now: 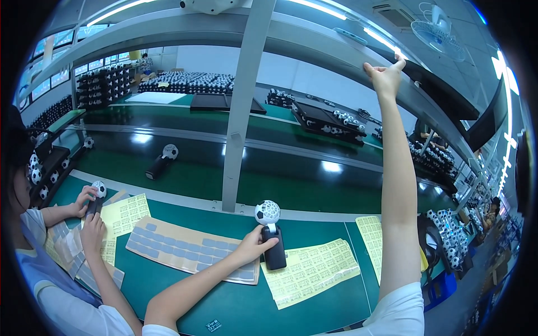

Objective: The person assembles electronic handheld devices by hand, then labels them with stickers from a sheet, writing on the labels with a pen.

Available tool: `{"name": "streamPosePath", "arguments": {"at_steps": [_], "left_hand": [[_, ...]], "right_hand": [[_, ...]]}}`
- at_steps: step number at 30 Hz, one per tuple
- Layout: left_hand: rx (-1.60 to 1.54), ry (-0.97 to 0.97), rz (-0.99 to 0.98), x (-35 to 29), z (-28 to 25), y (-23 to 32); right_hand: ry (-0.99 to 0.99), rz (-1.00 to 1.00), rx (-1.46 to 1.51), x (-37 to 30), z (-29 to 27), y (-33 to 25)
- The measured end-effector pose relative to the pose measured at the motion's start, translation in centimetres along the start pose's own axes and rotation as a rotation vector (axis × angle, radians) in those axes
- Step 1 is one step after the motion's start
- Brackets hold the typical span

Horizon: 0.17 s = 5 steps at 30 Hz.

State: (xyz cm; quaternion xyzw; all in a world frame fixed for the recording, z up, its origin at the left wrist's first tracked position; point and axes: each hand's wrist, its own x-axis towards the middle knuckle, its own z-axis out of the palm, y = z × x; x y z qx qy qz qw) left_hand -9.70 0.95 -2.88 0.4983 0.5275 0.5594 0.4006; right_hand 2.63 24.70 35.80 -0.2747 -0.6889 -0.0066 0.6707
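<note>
My left hand (256, 246) is wrapped round the black handle of a small handheld fan (274, 255), whose round head is patterned like a white and black football. The fan is over the green table, at the left edge of a yellow label sheet (314, 271). Up at the far right, my right hand (386, 79) is raised beside the grey overhead beam (314, 47). Its thumb and forefinger are spread, and I see nothing between them. A brown backing sheet with grey-blue stickers (185, 246) lies partly under my left forearm.
On the left, a co-worker's hands (92, 224) hold another football-headed fan (99, 189). One more fan (162, 161) lies on the dark green conveyor (207, 185). A grey post (241, 123) rises from the table's far edge. Black trays (328, 120) with fans stand beyond.
</note>
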Motion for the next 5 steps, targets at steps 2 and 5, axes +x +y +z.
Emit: {"name": "streamPosePath", "arguments": {"at_steps": [2,5], "left_hand": [[-0.003,-0.004,-0.012,0.1,0.0,-0.1],[-0.010,-0.038,0.005,0.4,-0.4,-0.1]], "right_hand": [[-0.002,0.009,-0.071,0.4,-0.2,-0.4],[-0.061,0.260,-0.209,0.4,-1.0,-1.6]]}}
